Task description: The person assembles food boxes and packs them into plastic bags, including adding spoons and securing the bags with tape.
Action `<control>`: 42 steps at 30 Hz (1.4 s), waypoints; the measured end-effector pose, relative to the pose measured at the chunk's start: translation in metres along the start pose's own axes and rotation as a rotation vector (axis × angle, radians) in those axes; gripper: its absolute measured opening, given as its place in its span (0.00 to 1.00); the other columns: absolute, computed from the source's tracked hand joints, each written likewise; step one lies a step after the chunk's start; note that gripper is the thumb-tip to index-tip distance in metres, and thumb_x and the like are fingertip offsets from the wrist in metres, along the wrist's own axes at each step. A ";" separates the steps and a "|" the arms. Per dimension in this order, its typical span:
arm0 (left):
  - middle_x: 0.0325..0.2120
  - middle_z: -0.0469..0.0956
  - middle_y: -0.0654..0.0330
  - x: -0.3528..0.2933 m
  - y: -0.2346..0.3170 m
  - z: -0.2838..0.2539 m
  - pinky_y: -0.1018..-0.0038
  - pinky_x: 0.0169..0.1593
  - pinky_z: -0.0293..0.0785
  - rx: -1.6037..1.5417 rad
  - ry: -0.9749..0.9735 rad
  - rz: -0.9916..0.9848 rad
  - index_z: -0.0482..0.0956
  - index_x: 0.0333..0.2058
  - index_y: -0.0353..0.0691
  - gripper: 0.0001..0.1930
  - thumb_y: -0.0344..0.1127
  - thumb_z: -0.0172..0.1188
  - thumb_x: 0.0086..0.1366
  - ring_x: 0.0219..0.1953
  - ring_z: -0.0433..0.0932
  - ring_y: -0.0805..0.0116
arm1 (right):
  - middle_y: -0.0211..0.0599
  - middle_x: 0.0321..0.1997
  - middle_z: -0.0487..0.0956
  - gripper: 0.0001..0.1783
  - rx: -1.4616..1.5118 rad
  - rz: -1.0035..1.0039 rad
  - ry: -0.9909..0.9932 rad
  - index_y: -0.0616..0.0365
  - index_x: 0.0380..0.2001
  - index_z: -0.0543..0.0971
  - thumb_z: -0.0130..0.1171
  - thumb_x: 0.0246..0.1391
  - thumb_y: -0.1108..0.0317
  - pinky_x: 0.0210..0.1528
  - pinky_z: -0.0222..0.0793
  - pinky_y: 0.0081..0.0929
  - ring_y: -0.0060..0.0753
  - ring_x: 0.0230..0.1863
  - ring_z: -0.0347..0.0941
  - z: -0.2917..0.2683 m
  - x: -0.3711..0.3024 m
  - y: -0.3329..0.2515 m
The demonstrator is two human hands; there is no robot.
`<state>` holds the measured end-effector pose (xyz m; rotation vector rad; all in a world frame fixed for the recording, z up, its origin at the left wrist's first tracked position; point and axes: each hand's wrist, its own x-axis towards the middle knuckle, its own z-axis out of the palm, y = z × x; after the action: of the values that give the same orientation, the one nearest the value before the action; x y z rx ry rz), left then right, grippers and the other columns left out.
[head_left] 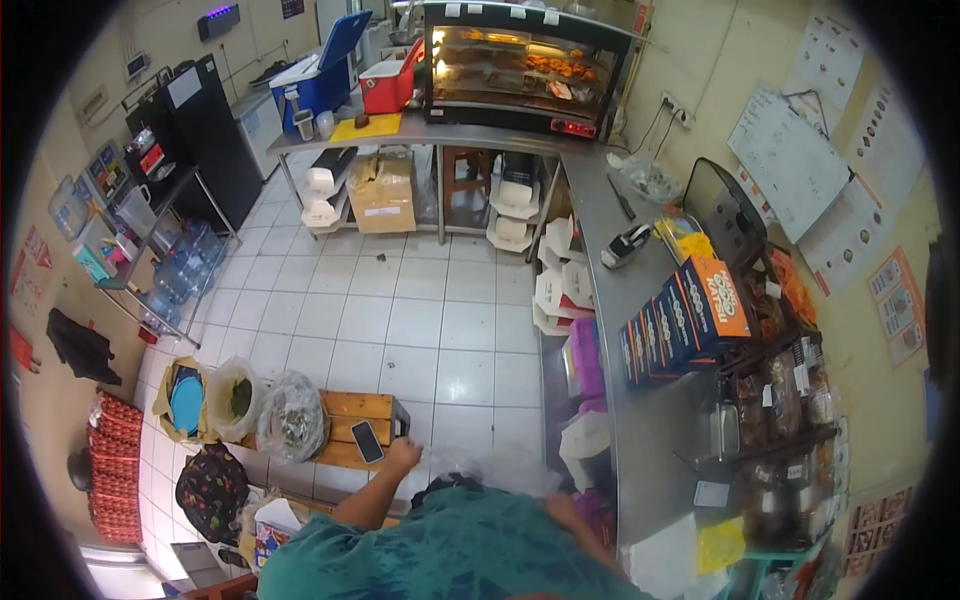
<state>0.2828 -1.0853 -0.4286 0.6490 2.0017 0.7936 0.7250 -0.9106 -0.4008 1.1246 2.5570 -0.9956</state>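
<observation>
Left hand (404,455) near a phone (368,442); right hand (563,510) low beside the steel counter (650,450).
The left forearm (370,503) angles forward, fingers seemingly curled, any grip impossible to tell; the phone lies on the wooden bench (352,405); the right fingers are too blurred to read; clear plastic (505,463) shows between the hands, a dark shape (452,484) there partly hidden by the teal shirt (430,550).

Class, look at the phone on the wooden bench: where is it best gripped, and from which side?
Probably best pinched across its two long edges: the phone is a thin slab, apparently lying flat, with those edges uncovered. Come from above and the right, where the left hand is close; a clear plastic bag sits to its left along the wooden bench.
</observation>
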 end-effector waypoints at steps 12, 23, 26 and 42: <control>0.44 0.76 0.46 -0.050 0.219 -0.052 0.51 0.46 0.71 0.440 0.244 0.906 0.78 0.40 0.37 0.15 0.39 0.58 0.57 0.41 0.76 0.47 | 0.51 0.34 0.78 0.11 0.037 0.003 0.210 0.61 0.31 0.78 0.55 0.53 0.64 0.32 0.70 0.43 0.51 0.32 0.75 -0.179 0.063 -0.168; 0.21 0.77 0.60 -0.021 0.309 -0.088 0.72 0.30 0.70 -0.499 0.393 0.498 0.75 0.25 0.37 0.19 0.49 0.58 0.61 0.24 0.73 0.73 | 0.34 0.24 0.75 0.09 0.789 0.218 0.507 0.58 0.26 0.77 0.49 0.56 0.69 0.23 0.65 0.30 0.27 0.22 0.67 -0.242 0.164 -0.214; 0.20 0.76 0.59 -0.140 0.425 -0.135 0.69 0.29 0.71 -0.276 0.487 1.019 0.76 0.27 0.39 0.12 0.42 0.58 0.61 0.22 0.74 0.65 | 0.32 0.30 0.75 0.08 0.770 -0.117 0.788 0.56 0.37 0.76 0.50 0.58 0.68 0.25 0.64 0.25 0.25 0.24 0.65 -0.292 0.142 -0.197; 0.18 0.70 0.61 0.033 0.244 -0.108 0.71 0.24 0.71 -0.562 0.379 0.323 0.73 0.48 0.36 0.19 0.40 0.59 0.62 0.20 0.70 0.71 | 0.40 0.39 0.75 0.19 0.451 0.154 0.614 0.60 0.40 0.78 0.48 0.60 0.56 0.45 0.64 0.39 0.36 0.43 0.69 -0.215 0.213 -0.161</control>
<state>0.2091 -0.9318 -0.2200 0.5142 1.8779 1.7018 0.4840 -0.7260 -0.2420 1.9828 2.6735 -1.4066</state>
